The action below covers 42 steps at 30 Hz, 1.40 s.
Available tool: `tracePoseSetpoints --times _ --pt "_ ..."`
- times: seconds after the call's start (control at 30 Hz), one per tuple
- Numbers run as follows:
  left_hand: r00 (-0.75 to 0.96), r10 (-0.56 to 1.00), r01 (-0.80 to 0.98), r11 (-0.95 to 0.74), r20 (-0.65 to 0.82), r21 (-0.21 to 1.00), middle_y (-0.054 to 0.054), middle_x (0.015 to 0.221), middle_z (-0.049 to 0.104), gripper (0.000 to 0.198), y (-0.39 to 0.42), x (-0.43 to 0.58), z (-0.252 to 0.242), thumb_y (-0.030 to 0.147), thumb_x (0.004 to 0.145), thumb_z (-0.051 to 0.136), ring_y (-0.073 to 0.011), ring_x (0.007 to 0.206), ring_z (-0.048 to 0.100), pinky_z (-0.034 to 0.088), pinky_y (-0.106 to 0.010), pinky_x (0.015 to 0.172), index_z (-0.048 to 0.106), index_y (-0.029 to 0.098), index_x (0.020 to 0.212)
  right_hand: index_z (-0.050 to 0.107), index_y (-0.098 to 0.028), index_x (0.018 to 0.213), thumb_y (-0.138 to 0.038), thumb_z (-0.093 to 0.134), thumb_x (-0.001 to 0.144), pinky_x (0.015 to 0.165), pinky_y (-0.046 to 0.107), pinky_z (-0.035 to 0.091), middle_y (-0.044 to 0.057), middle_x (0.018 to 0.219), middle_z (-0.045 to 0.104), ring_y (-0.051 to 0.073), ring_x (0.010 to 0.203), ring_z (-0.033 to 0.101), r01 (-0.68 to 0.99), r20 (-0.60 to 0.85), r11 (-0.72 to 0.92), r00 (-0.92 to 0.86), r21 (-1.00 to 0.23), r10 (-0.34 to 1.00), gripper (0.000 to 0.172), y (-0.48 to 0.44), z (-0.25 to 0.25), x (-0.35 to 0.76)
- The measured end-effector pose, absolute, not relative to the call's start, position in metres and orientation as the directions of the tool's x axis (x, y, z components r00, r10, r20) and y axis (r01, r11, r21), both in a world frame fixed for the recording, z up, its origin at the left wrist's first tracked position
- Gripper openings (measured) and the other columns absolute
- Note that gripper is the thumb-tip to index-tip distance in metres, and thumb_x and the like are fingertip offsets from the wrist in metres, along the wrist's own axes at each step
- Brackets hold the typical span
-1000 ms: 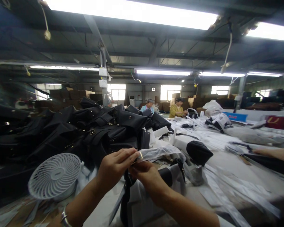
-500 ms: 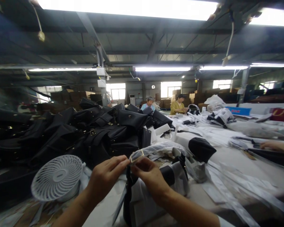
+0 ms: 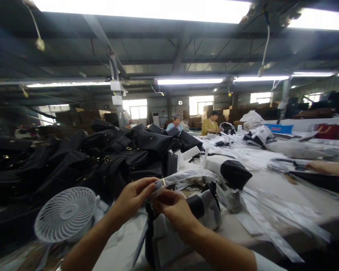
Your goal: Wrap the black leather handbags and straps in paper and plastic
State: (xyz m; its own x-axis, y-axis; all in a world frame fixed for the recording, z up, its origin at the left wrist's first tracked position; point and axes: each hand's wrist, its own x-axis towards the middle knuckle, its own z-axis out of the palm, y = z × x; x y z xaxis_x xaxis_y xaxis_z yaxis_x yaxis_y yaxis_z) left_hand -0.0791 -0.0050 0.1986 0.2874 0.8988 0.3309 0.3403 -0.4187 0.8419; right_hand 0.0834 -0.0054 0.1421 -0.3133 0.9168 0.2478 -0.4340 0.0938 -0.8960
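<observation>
In the middle of the head view, a black handbag (image 3: 195,205) stands partly wrapped in white paper. Its arched handle (image 3: 190,174) is covered in a thin whitish wrap, with a gold-coloured buckle (image 3: 163,183) near the left end. My left hand (image 3: 137,194) pinches that end of the handle between thumb and fingers, just left of the buckle. Right below the buckle, my right hand (image 3: 173,210) has its fingers closed on the same handle end, and its fingertips are partly hidden. The lower front of the bag is behind my right forearm.
A white fan (image 3: 66,214) stands left of my hands. Behind it rises a heap of black bags (image 3: 130,158). White wrapping strips (image 3: 271,222) cover the right side of the table. A co-worker's hand (image 3: 316,165) reaches in from the right, and two people sit across the room.
My left hand has shifted its thumb and fingers around the handle end beside the buckle. My right hand stays at the handle, slightly lower. The whole view has swung slightly right.
</observation>
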Motion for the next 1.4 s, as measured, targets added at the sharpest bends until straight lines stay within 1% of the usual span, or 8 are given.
tracePoseSetpoints --times 0.27,0.5,0.6,0.7,0.87,1.1,1.3,1.4 --pt "0.384 0.921 0.131 -0.126 0.067 0.983 -0.007 0.118 0.070 0.050 0.004 -0.086 0.189 0.051 0.086 0.063 -0.0222 0.104 0.064 0.047 -0.030 0.089 0.059 0.023 0.127 0.073 -0.014 0.087 -0.054 0.077 0.072 0.068 0.027 0.051 0.004 0.081 0.069 0.015 0.071 0.061 -0.455 0.223 0.146 -0.120 -0.878 0.967 0.043 -0.010 0.165 0.115" --pt "0.594 0.803 0.204 -0.201 0.042 0.958 -0.004 0.102 0.070 0.043 0.007 -0.092 0.199 0.051 0.091 0.055 -0.0152 0.087 0.061 0.045 -0.025 0.078 0.063 0.020 0.120 0.072 -0.010 0.081 -0.043 0.081 0.071 0.067 0.025 0.050 0.005 0.076 0.069 0.012 0.065 0.059 -0.493 0.191 0.094 -0.150 -0.865 0.970 0.035 -0.008 0.182 0.119" --pt "0.629 0.777 0.250 -0.192 -0.009 0.949 -0.001 0.085 0.069 0.041 0.007 -0.093 0.211 0.052 0.083 0.066 -0.0130 0.074 0.058 0.043 -0.022 0.069 0.070 0.017 0.104 0.073 -0.011 0.081 -0.041 0.081 0.070 0.066 0.024 0.050 0.005 0.076 0.069 0.011 0.064 0.059 -0.486 0.175 0.086 -0.141 -0.869 0.974 0.034 -0.006 0.186 0.120" --pt "0.658 0.753 0.228 -0.192 -0.005 0.955 -0.005 0.094 0.070 0.051 0.008 -0.089 0.223 0.058 0.073 0.073 -0.0161 0.083 0.060 0.044 -0.024 0.075 0.070 0.015 0.102 0.074 -0.011 0.085 -0.041 0.081 0.071 0.067 0.024 0.050 0.005 0.081 0.071 0.012 0.067 0.061 -0.470 0.179 0.093 -0.141 -0.878 0.974 0.033 -0.001 0.190 0.122" --pt "0.568 0.819 0.097 -0.165 0.082 0.981 -0.007 0.088 0.069 0.058 0.009 -0.068 0.228 0.066 0.085 0.052 -0.0124 0.075 0.058 0.042 -0.022 0.070 0.070 0.011 0.095 0.075 -0.014 0.094 -0.043 0.079 0.073 0.074 0.028 0.054 0.007 0.090 0.074 0.018 0.078 0.067 -0.383 0.197 0.111 -0.192 -0.917 0.961 0.036 0.007 0.197 0.127" --pt "0.406 0.906 -0.184 -0.044 0.117 0.982 -0.001 0.078 0.064 0.052 0.033 -0.044 0.211 0.058 0.066 0.077 -0.0090 0.065 0.056 0.042 -0.022 0.064 0.068 0.014 0.092 0.079 -0.023 0.087 -0.048 0.078 0.069 0.077 0.036 0.059 0.017 0.095 0.076 0.029 0.082 0.073 -0.159 0.104 0.065 -0.256 -0.985 0.961 0.031 0.044 0.215 0.136" --pt "0.343 0.932 -0.340 0.006 0.118 0.940 -0.002 0.077 0.063 0.056 0.046 -0.023 0.190 0.059 0.055 0.081 -0.0093 0.062 0.055 0.042 -0.023 0.060 0.068 0.013 0.085 0.079 -0.029 0.097 -0.060 0.074 0.059 0.075 0.038 0.063 0.013 0.098 0.076 0.040 0.100 0.069 -0.032 0.151 0.148 -0.113 -0.988 0.982 0.049 0.072 0.188 0.152" --pt "0.349 0.932 -0.337 0.025 0.100 0.941 -0.002 0.074 0.063 0.057 0.049 -0.022 0.186 0.062 0.055 0.080 -0.0091 0.058 0.053 0.041 -0.024 0.057 0.067 0.014 0.081 0.079 -0.029 0.095 -0.058 0.072 0.067 0.077 0.038 0.063 0.014 0.102 0.075 0.038 0.100 0.069 0.007 0.252 0.253 -0.096 -0.967 0.963 0.041 0.069 0.183 0.156"
